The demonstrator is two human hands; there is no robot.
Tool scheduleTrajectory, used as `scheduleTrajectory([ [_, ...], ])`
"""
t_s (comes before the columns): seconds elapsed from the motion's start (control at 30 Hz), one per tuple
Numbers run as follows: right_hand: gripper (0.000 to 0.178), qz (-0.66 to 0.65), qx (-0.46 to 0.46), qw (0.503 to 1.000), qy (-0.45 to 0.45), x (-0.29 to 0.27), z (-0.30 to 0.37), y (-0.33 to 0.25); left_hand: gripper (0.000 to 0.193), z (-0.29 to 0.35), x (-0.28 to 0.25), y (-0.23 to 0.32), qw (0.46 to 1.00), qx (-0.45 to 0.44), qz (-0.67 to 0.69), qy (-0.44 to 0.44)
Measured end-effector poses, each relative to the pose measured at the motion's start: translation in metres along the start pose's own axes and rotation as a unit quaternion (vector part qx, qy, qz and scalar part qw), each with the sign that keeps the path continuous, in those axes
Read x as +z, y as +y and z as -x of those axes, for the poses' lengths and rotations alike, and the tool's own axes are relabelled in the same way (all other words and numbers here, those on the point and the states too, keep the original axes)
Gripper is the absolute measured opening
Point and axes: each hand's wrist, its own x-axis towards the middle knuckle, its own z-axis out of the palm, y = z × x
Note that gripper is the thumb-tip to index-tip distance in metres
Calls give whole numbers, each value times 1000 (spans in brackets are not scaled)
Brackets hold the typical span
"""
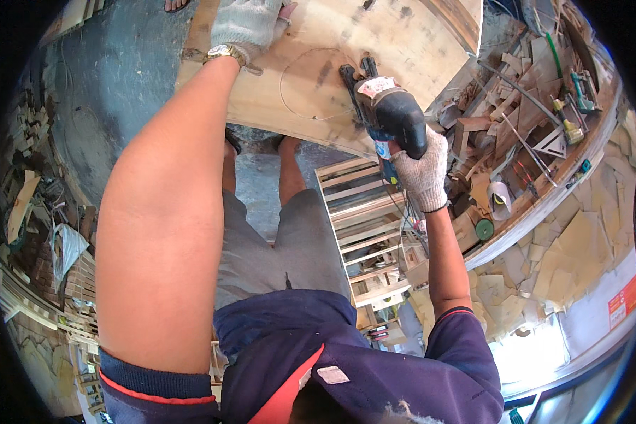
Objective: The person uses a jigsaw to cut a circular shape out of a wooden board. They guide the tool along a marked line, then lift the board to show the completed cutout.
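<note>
My right hand (424,169), in a knitted work glove, is closed round a black and blue jigsaw (399,116). The front of the tool's forked base rests on or just over a pale plywood board (283,99). A thin curved line, roughly a circle, runs across the board to the left of the jigsaw. My left hand (244,28), gloved and with a watch (224,51) at the wrist, lies at the board's far left part. The picture's top edge cuts off its fingers, so their grip is hidden.
On the right, a curved-looking bench (544,201) carries wood scraps, a set square (550,143) and hand tools. A slatted wooden frame (360,205) stands below the board, beside the jigsaw's cord. More scraps and a plastic bag (67,247) lie at the left. Someone's foot (175,4) shows at the top.
</note>
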Motion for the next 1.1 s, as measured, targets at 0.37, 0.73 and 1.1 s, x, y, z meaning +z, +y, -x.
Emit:
scheduleTrajectory([
  [0.37,24,40,-27,998,-45,-14,-15,-5,44,2,7,-1,999,-2,17,33],
  [0.73,22,57,-66,994,-72,-23,-26,-10,41,2,9,1,999,-5,16,38],
  [1.1,22,99,-98,985,-106,-31,-41,-9,39,4,7,3,999,-5,-4,31],
])
